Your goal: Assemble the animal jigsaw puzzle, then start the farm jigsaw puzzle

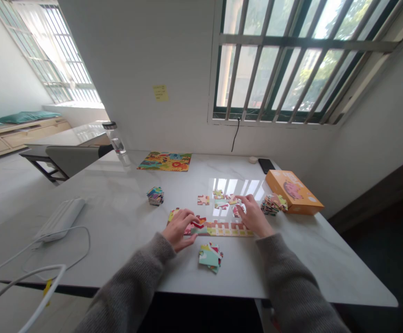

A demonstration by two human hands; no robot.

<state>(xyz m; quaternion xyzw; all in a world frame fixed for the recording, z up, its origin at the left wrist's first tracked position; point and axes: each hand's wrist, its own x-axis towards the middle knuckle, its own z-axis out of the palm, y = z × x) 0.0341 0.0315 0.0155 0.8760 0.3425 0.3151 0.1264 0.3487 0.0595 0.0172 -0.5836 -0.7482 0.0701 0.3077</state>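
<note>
From where I watch, the landmark is the joined strip of printed cardboard jigsaw pieces with a pale fence pattern (229, 229), flat on the glossy white marbled table (118, 252). I judge it light and fairly stiff but weak at its joints, and likely to slide on that smooth top; I would steady it flat from its outer edges and take single pieces by their sides, sparing the knobs.

My left hand (180, 228) is over the strip's left end, thumb and fingers apart, gripping nothing that I can see. My right hand (255, 216) reaches beyond its right part, fingers bent over the loose pink-and-green pieces (219, 202); I cannot tell whether it pinches one.

On the near side of the strip is a small pile of mint-green pieces (209, 255). Beyond it to the left stands a blue-topped stack (155, 196); beyond it to the right, a multicoloured stack (271, 204) just beside the orange cardboard box (291, 192). Farthest beyond the strip are a bright animal picture sheet (165, 161) and a black phone (265, 166).
</note>
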